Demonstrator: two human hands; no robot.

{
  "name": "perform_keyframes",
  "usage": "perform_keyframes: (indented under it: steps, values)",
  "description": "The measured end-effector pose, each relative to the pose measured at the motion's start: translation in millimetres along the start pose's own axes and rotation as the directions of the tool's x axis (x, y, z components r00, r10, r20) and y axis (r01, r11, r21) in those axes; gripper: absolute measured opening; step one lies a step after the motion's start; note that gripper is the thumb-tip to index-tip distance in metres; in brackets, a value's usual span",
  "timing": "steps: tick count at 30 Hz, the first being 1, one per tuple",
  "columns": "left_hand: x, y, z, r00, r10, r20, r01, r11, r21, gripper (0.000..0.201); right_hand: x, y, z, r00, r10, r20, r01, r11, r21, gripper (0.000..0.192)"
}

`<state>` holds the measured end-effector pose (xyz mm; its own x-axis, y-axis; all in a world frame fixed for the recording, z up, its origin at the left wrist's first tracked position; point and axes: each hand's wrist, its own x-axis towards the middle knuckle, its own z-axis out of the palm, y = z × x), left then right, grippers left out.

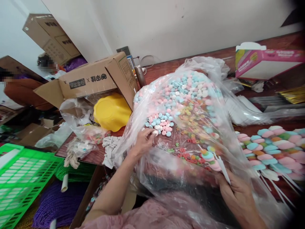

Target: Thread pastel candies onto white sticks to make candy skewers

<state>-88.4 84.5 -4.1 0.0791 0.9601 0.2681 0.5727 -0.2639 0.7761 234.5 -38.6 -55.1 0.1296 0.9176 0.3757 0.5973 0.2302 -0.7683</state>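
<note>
My left hand (144, 141) reaches into a large clear plastic bag (128, 133), its fingertips pinched on a white marshmallow (155, 132) beside a pile of pink, blue and white marshmallows (162, 122). In my right hand (234, 187) is a candy skewer (211, 160), threaded with pink and blue marshmallows and an orange and a green piece. White sticks (222, 167) show by my right thumb. Between the hands lie small ring-shaped gummies (190, 157) in red, green and orange. Part of my right fingers is hidden.
Finished-looking marshmallow skewers (274, 149) lie stacked at the right. A pink display box (269, 62) stands at the back right. To the left are a cardboard box (95, 76), a yellow scalloped container (111, 111) and a green plastic basket (21, 178). Two people appear at the far left.
</note>
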Motion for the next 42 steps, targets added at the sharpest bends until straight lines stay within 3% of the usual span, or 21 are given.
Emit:
perform_keyframes:
  steps: [2, 5, 9, 14, 20, 23, 25, 27, 29, 32, 35, 37, 39, 42]
  values:
    - [-14, 21, 12.9, 0.986, -0.163, 0.022, 0.161, 0.923, -0.348, 0.033, -1, -16, -1, 0.998, -0.067, 0.018, 0.066, 0.997, 0.031, 0.021]
    - [-30, 56, 33.1, 0.954, -0.269, 0.132, 0.29, 0.72, -0.63, 0.044, 3, -44, 1, 0.982, -0.14, 0.127, 0.131, 0.988, 0.077, 0.022]
    - [-38, 83, 49.9, 0.929, -0.305, 0.21, 0.351, 0.543, -0.762, 0.042, 10, -62, 8, 0.965, -0.131, 0.227, 0.113, 0.989, 0.092, 0.031]
    - [-40, 85, 59.2, 0.928, -0.28, 0.244, 0.357, 0.487, -0.797, 0.044, 8, -54, 10, 0.974, -0.046, 0.221, 0.028, 0.996, 0.081, 0.031]
    - [-41, 79, 69.7, 0.938, -0.316, 0.144, 0.292, 0.49, -0.822, 0.038, 3, -54, 17, 0.977, -0.05, 0.208, 0.024, 0.992, 0.128, 0.029]
    - [-43, 75, 71.8, 0.965, -0.261, 0.034, 0.191, 0.606, -0.772, 0.035, 0, -51, 20, 0.976, -0.037, 0.215, 0.011, 0.993, 0.119, 0.028]
    - [-44, 73, 70.5, 0.989, -0.126, -0.077, 0.048, 0.768, -0.639, 0.026, -3, -48, 21, 0.971, -0.02, 0.236, -0.006, 0.994, 0.108, 0.028]
    - [-44, 72, 67.8, 0.983, 0.093, -0.156, -0.151, 0.893, -0.424, 0.015, -5, -46, 21, 0.968, -0.009, 0.249, -0.018, 0.994, 0.107, 0.029]
    - [-43, 72, 65.6, 0.945, 0.279, -0.171, -0.315, 0.917, -0.246, 0.013, -6, -47, 21, 0.972, -0.014, 0.233, -0.017, 0.991, 0.131, 0.029]
    - [-44, 74, 65.7, 0.91, 0.382, -0.161, -0.404, 0.904, -0.138, 0.019, -4, -54, 21, 0.981, -0.032, 0.193, 0.0, 0.986, 0.167, 0.029]
    - [-45, 74, 69.3, 0.902, 0.401, -0.158, -0.417, 0.905, -0.083, 0.019, -1, -63, 23, 0.981, -0.05, 0.188, 0.013, 0.981, 0.192, 0.029]
    - [-45, 74, 72.2, 0.922, 0.349, -0.166, -0.371, 0.921, -0.122, 0.017, -1, -67, 25, 0.981, -0.038, 0.19, -0.003, 0.978, 0.208, 0.029]
    - [-45, 74, 74.0, 0.966, 0.189, -0.176, -0.233, 0.933, -0.276, 0.02, -2, -68, 26, 0.982, -0.013, 0.189, -0.029, 0.976, 0.216, 0.028]
    - [-43, 75, 73.1, 0.995, -0.066, -0.074, 0.014, 0.833, -0.553, 0.029, -4, -66, 26, 0.982, 0.004, 0.189, -0.044, 0.976, 0.212, 0.028]
